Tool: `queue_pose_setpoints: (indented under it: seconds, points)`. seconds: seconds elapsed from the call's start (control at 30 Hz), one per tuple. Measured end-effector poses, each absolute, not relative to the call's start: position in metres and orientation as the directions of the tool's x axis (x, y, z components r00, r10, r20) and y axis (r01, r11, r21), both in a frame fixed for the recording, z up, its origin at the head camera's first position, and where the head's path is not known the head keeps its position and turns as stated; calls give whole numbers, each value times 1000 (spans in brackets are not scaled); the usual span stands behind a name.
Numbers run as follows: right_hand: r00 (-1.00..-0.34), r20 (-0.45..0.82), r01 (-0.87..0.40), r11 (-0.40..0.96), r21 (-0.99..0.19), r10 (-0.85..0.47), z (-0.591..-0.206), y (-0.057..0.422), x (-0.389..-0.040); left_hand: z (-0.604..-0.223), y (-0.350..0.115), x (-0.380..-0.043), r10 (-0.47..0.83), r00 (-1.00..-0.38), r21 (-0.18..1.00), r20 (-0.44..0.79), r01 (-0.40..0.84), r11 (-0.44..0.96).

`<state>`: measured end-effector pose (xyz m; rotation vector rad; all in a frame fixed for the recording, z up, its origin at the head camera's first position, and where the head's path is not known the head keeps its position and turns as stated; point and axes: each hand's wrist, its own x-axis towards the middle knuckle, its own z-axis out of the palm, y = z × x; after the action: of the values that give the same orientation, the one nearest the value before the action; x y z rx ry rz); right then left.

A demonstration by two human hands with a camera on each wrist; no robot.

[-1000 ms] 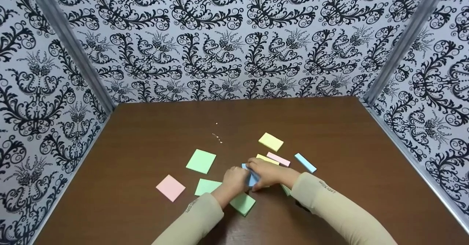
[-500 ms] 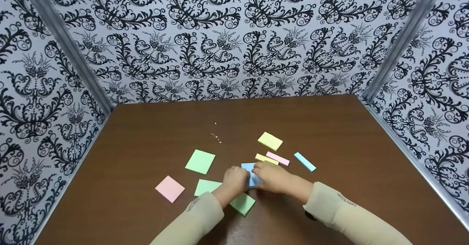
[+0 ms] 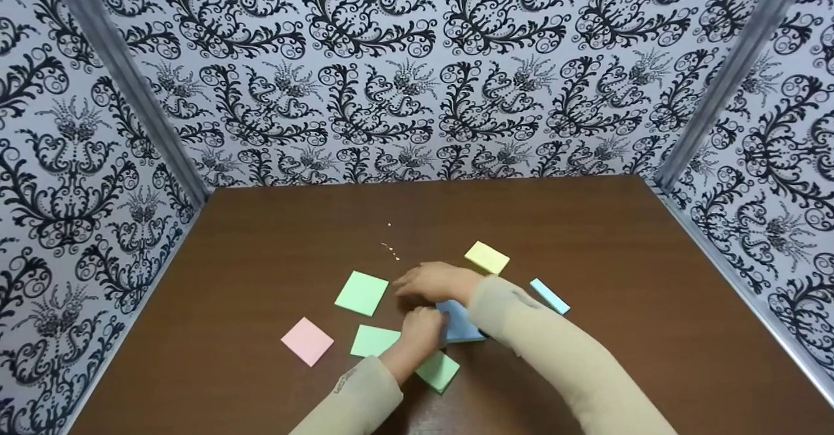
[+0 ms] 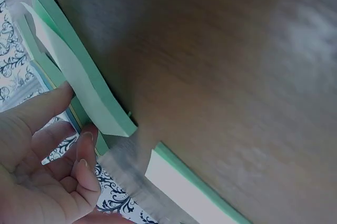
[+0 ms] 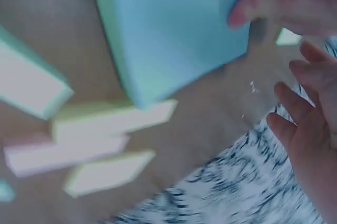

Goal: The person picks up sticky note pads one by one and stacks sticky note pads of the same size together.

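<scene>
A stack of sticky note pads, a blue pad [image 3: 459, 324] on top and green below, is held at its left edge by my left hand [image 3: 422, 334]. In the left wrist view, thumb and fingers pinch the stack [image 4: 79, 111]; its edge shows green, yellow and blue layers. My right hand [image 3: 433, 282] reaches across above the left one, fingers loosely extended and holding nothing. In the right wrist view that hand [image 5: 313, 124] is apart from the blue pad. One green pad [image 3: 374, 340] and another green pad [image 3: 440, 371] lie partly behind my left hand and wrist.
Left on the brown table lie a green pad [image 3: 363, 293] and a pink pad [image 3: 307, 342]. Farther right are a yellow pad [image 3: 487, 257] and a narrow blue pad [image 3: 550, 296]. My right sleeve hides narrow yellow [image 5: 116, 119] and pink pads [image 5: 63, 153] in the head view.
My right hand has left the right side of the blue pad and moved left, over my left hand. The left hand stays at the stack's left edge.
</scene>
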<state>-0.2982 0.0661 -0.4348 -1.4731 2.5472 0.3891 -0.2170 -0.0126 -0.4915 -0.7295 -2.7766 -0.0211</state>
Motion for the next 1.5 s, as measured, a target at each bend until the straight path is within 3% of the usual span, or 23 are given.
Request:
queue_pose_setpoints:
  seconds: [0.13, 0.3, 0.5, 0.7, 0.83, 0.97, 1.07, 1.3, 1.5]
  points:
    - [-461, -413, -887, 399, 231, -785, -438, 44, -302, -496, -11, -209, 460, -828, -47, 319, 471, 881]
    - [-451, -466, -893, 390, 227, -762, -448, 31, -302, -501, -11, -205, 411, -806, 40, 426, 470, 882]
    - [-540, -481, -841, 447, 304, -690, -451, 26, -306, -497, -12, -210, 366, -828, 157, 425, 466, 871]
    - [-609, -491, -792, 514, 329, -623, -450, 41, -313, -493, -9, -210, 409, -837, 46, 363, 455, 890]
    - [-646, -474, -749, 615, 245, -598, -446, 63, -321, -491, -9, -210, 450, -848, -32, 280, 460, 887]
    - [-662, -467, -710, 690, 141, -586, -441, 88, -328, -490, -8, -209, 456, -856, -41, 242, 461, 887]
    - [-679, -478, -681, 721, 126, -557, -437, 100, -332, -489, -7, -209, 440, -878, -45, 191, 440, 897]
    - [-739, -397, -613, 787, 63, -544, -445, 97, -329, -487, -4, -210, 409, -906, -60, 107, 405, 912]
    - [-764, -444, -488, 870, -78, -468, -458, 93, -323, -484, -2, -210, 397, -914, -50, 81, 394, 918]
